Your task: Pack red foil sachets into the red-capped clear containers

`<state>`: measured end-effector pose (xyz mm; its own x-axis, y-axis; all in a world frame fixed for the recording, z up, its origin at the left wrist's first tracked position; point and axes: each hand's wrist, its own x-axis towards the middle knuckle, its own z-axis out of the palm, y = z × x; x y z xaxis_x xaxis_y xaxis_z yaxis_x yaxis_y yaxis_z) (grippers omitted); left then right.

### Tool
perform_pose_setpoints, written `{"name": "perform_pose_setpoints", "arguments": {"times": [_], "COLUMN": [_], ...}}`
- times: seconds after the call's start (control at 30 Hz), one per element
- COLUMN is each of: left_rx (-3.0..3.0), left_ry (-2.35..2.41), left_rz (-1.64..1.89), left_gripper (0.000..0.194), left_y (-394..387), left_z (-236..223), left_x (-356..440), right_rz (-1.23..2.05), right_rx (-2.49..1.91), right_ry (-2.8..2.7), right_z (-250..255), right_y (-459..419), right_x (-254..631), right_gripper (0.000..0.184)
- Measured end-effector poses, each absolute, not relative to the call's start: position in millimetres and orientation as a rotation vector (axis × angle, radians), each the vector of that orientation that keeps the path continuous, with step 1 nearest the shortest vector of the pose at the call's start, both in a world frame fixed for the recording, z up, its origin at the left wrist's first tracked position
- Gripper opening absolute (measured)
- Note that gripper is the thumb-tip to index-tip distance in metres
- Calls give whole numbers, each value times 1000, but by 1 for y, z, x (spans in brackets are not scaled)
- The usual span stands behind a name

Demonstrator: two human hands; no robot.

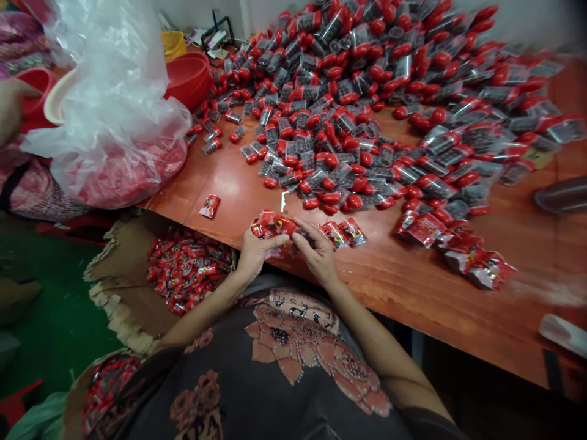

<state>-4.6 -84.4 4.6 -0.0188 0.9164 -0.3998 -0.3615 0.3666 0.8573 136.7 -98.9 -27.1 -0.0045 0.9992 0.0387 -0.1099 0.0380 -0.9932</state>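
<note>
red sachets (pixel 274 223), heaped tubes (pixel 321 122), plastic bag (pixel 110 116), cardboard box (pixel 126 299)

Block letters (pixel 198 426) reading "APA" stand low on the dark floral shirt (pixel 293 379), while the print on the small red foil sachets (pixel 210 206) is too small to read.

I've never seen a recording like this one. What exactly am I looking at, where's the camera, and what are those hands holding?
This is one picture from a camera worn on a person's head, looking forward and down, so their arms rise from the bottom. Their bare left hand and right hand hold small red sachets at the edge of a reddish wooden table. Beyond them lies a large heap of clear tubes with red caps. Below the table edge, a torn cardboard box holds more sachets. At far left is another person's hand.
</note>
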Motion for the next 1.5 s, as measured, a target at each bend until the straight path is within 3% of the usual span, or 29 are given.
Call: {"name": "perform_pose_setpoints", "arguments": {"times": [0.17,0.4,0.7,1.0,1.17,1.33,1.5], "left_rx": [602,637,910,664,594,599,622], "left_ry": [1171,1256,1305,1285,1225,1212,1244], "left_rz": [967,1296,1223,1371,1253,1218,1201], "left_gripper": [45,43,47,47,43,37,36], "left_y": [-79,-57,-58,-69,-87,-91,-84], "left_z": [0,25,32,21,5,4,6], "left_x": [-24,-57,-49,-44,-20,3,4], "right_rz": [1129,914,835,981,1040,1124,1125], "right_rx": [-1126,-1134,-1129,-1147,-1140,-1159,-1156], "right_ry": [-1156,-1379,-1515,-1316,-1272,-1131,-1258], "right_z": [-24,-28,-24,-30,-34,-38,-36], "right_y": [-101,-102,-104,-107,-106,-106,-104], "right_x": [142,145,144,141,138,128,130], "right_gripper": [33,38,41,36,37,50,42]}}
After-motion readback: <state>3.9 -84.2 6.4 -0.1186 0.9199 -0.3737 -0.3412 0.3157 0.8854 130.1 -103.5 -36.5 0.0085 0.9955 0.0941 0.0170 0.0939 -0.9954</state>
